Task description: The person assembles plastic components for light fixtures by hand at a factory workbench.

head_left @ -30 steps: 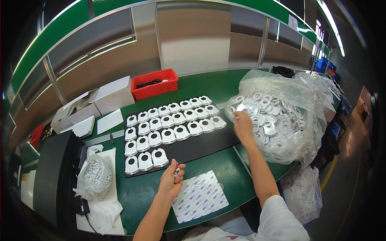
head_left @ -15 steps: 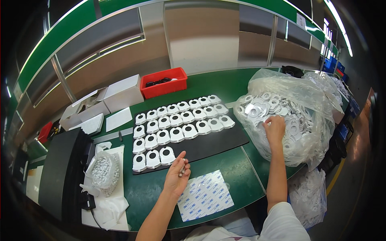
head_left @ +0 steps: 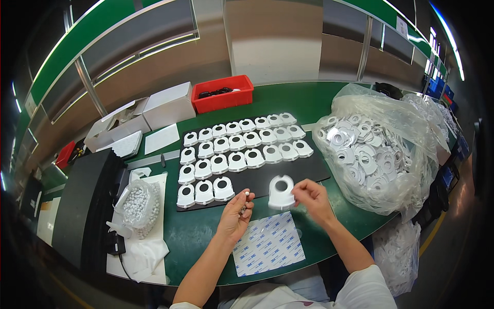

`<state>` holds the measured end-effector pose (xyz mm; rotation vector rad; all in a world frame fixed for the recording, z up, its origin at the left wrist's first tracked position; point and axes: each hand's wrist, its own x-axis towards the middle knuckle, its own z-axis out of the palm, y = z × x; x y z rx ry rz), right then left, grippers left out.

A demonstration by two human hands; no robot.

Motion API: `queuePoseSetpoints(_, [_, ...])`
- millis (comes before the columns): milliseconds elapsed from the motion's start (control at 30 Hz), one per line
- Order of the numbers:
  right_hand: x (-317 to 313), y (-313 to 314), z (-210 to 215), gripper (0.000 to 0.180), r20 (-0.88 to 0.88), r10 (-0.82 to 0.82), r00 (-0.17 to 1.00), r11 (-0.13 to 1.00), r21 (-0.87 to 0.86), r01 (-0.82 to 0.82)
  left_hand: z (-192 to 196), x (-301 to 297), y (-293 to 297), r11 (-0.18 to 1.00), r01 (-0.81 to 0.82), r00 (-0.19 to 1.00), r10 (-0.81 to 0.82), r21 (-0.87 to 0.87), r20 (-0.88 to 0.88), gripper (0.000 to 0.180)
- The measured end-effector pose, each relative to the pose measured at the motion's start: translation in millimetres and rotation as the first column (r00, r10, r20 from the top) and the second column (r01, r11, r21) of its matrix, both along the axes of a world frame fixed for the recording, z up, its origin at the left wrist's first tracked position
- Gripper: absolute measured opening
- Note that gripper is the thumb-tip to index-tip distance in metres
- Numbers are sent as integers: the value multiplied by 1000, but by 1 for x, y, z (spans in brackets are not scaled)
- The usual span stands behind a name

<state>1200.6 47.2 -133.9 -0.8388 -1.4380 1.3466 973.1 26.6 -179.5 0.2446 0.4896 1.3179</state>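
Note:
My right hand (head_left: 315,200) pinches a white plastic part with a round hole (head_left: 281,200) by its right edge. It holds the part in the air near the front edge of the black mat (head_left: 311,172). Several small white balls lie in the curled fingers of my left hand (head_left: 235,219), with one white ball (head_left: 247,193) at the thumb tip. On the mat, rows of like white parts (head_left: 219,164) lie flat, the front row ending just left of my left hand. Beneath my hands is a white sheet with blue print (head_left: 268,244).
A clear plastic bag (head_left: 411,180) full of loose white parts stands at the right. At the left are a bag of white balls (head_left: 138,206) and a black stack of sheets (head_left: 77,206). White boxes (head_left: 169,109) and a red bin (head_left: 222,105) stand behind.
My right hand has come out of the bag leftward with a white part, now beside my left hand. The left hand still holds balls, one now at its thumb tip. The view has shifted slightly.

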Motion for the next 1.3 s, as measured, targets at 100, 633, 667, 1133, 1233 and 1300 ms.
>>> queuePoseSetpoints(100, [-14, -5, -11, 15, 72, 36, 997, 999, 28, -38, -9, -3, 5, 1000, 21, 1000, -21, 17, 22, 18])
queuePoseSetpoints(633, [-16, -13, -74, 13, 473, -10, 881, 933, 322, -162, -28, -1, 24, 994, -91, 992, 85, -63, -94, 26])
queuePoseSetpoints(667, [-16, -12, -74, 13, 473, -11, 881, 933, 321, -160, -29, -1, 24, 994, -90, 992, 84, -63, -93, 26])
queuePoseSetpoints(1133, [-14, 1, -62, 14, -31, -20, 999, 999, -35, 19, -19, 9, 18, 999, -30, 995, 28, -21, -96, 19])
queuePoseSetpoints(1233, [-21, 14, -41, 17, -74, -47, 996, 998, -44, 44, -16, 15, 14, 1000, 8, 992, -9, -13, -124, 17])
queuePoseSetpoints(1300, [-24, 22, -37, 17, -78, -53, 996, 998, -19, 52, -18, 19, 14, 999, 35, 992, -35, -4, -125, 15])
